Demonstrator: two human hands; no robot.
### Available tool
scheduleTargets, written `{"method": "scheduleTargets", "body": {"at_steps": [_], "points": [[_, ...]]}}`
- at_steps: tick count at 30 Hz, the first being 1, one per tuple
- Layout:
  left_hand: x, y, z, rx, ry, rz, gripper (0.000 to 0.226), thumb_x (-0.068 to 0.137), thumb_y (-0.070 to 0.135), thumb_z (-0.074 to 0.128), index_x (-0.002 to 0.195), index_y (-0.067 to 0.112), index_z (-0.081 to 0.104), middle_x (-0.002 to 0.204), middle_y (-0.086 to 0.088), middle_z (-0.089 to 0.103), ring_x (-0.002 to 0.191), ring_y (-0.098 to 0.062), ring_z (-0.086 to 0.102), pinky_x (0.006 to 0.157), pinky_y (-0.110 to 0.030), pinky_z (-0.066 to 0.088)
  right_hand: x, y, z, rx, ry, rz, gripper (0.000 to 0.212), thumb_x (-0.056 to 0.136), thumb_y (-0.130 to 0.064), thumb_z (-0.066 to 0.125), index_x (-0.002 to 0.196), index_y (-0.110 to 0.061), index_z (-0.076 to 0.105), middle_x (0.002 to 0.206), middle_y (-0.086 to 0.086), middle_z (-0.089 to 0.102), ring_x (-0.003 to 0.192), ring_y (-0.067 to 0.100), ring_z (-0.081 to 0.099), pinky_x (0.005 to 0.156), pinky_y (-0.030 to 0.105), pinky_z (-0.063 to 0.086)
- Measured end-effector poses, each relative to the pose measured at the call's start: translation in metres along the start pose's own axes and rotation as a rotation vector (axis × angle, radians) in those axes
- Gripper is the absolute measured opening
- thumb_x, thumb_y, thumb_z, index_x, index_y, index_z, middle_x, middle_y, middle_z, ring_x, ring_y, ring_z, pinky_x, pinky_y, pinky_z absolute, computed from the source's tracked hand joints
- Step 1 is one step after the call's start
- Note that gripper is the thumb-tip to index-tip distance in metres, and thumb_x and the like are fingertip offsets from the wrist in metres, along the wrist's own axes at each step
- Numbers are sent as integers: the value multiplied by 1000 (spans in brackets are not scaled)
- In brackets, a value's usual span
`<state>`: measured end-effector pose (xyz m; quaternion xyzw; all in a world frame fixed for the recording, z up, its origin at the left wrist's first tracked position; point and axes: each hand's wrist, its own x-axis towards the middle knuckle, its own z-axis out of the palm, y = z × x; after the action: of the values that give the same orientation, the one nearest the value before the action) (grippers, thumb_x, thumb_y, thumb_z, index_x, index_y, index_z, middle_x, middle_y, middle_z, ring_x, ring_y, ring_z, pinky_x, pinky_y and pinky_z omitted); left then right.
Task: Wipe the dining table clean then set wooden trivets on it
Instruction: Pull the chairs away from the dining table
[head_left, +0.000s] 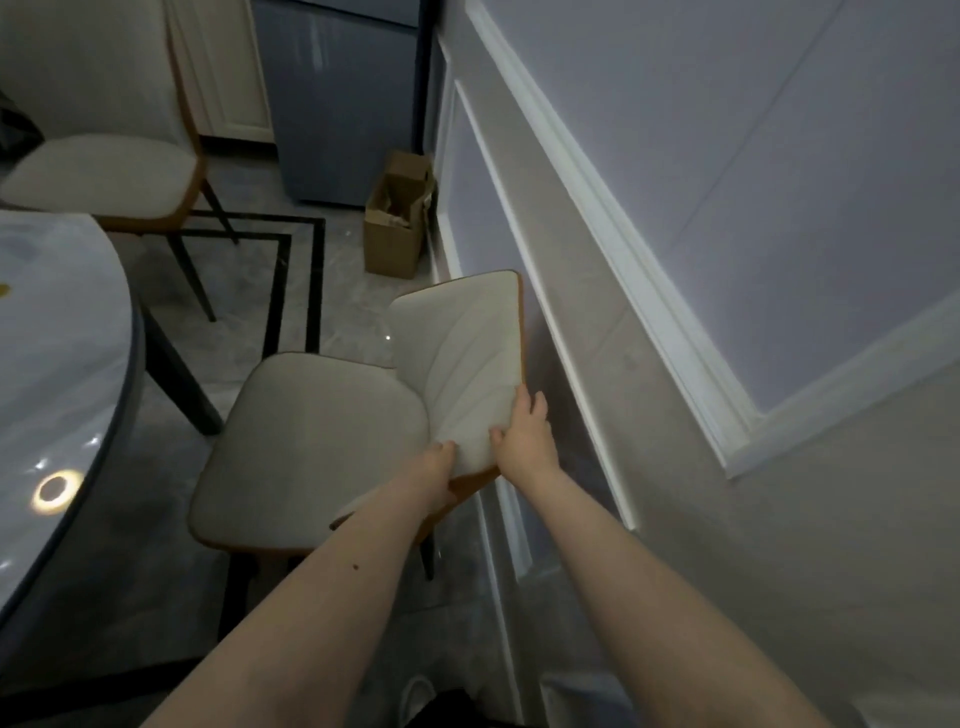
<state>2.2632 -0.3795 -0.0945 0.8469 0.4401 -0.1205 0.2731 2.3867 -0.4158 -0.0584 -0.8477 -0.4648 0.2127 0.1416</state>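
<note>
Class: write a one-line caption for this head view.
Both hands, left and right, hold a chair back beside the table.

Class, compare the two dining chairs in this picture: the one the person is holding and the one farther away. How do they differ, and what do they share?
The near chair stands by the wall and both hands grip its backrest: the left hand at the lower edge, the right hand at the side. The far chair is untouched. The near chair is pulled clear of the table; the far chair sits close beyond it. Both have pale cushions, brown shells and dark legs.
</note>
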Motion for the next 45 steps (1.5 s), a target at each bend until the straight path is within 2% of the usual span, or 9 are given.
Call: {"method": "scheduleTargets", "body": {"at_steps": [2,4,6,8,15,23,27,33,45], "points": [[15,4,6,-8,-17,-6,68,92,22,58,146,3,20,146,-17,36,131,-31,40,100,-25,40,13,2,6,98,-33,32,76,95,-21,51,153,-10,2,156,19,11,128,40,41,105,40,38],[27,3,13,-34,-44,-45,65,93,17,57,145,3,22,144,-16,39,130,-32,42,91,-17,45,23,4,12,126,-17,45,80,95,-21,51,153,-9,-3,153,18,20,126,39,44,103,38,38],[28,4,15,-8,-25,-93,63,89,24,62,141,7,29,139,-15,45,125,-32,48,98,-28,43,28,5,12,152,9,68,83,95,-23,53,153,-9,-5,150,18,27,125,39,45,102,38,37],[30,2,17,-21,-5,-126,58,88,28,61,136,8,35,134,-15,50,121,-31,51,100,-35,41,33,5,13,186,11,84,86,93,-24,56,153,-10,-5,150,18,29,126,39,44,103,39,37],[9,-14,23,7,34,-107,41,92,18,56,129,6,43,131,-15,53,122,-31,51,100,-35,38,20,-4,22,240,8,55,89,88,-18,62,153,-13,2,150,14,32,127,34,45,103,39,38],[-53,-66,18,64,-16,-149,38,93,9,50,130,6,47,136,-16,50,126,-30,47,102,-35,36,-34,-46,56,286,-60,66,96,89,-18,61,152,-12,-12,157,12,17,137,31,34,108,33,29],[-89,-96,17,116,-30,-189,43,89,10,60,130,9,49,135,-12,51,126,-28,48,102,-35,39,-63,-72,77,326,-97,47,99,89,-15,61,151,-12,-17,156,13,16,136,32,34,109,34,32],[-130,-129,23,87,-15,-289,40,87,13,61,127,12,53,132,-11,54,124,-28,51,100,-36,41,-92,-106,101,337,-181,-8,101,90,-15,60,149,-15,-22,158,12,11,135,32,35,109,40,33],[-170,-162,36,27,26,-433,47,89,21,60,131,11,45,134,-11,51,125,-28,49,101,-35,39,-113,-146,126,286,-306,-148,101,91,-13,59,148,-13,-24,160,12,3,140,33,29,112,36,28]]}}
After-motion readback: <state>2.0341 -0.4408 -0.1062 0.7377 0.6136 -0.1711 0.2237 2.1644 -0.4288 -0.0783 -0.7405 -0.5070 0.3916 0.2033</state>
